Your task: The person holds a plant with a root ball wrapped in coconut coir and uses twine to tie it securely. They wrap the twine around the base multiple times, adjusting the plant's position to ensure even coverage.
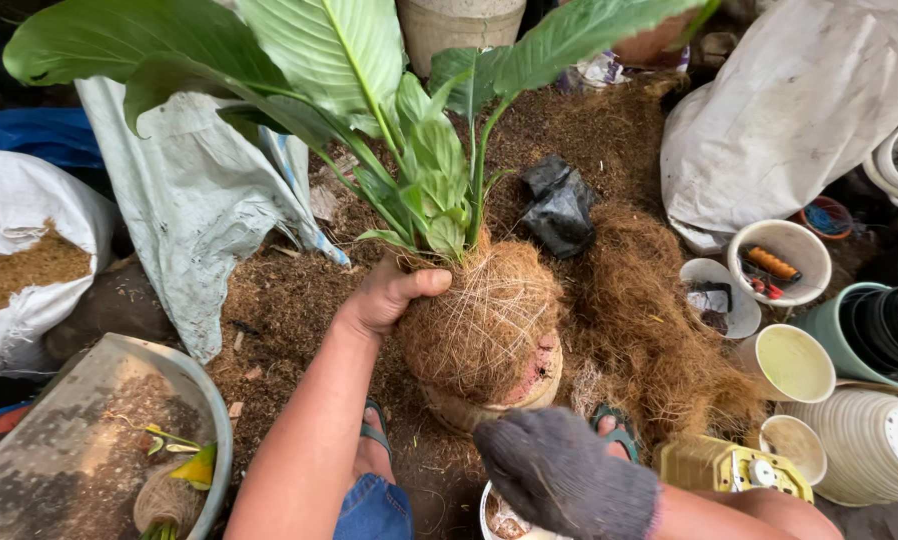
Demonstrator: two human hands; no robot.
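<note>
Under the hands, a fibre-wrapped plant ball in a shallow pot

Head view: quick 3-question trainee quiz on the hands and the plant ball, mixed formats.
1. True or false: the left hand is bare and grips the fibre-wrapped root ball near the plant's stems.
2. What covers the right hand? A) dark knit glove B) plastic bag C) nothing
3. What does the root ball rest on?

Key:
1. True.
2. A.
3. A small pale pot; the ball bulges over its rim.
</note>
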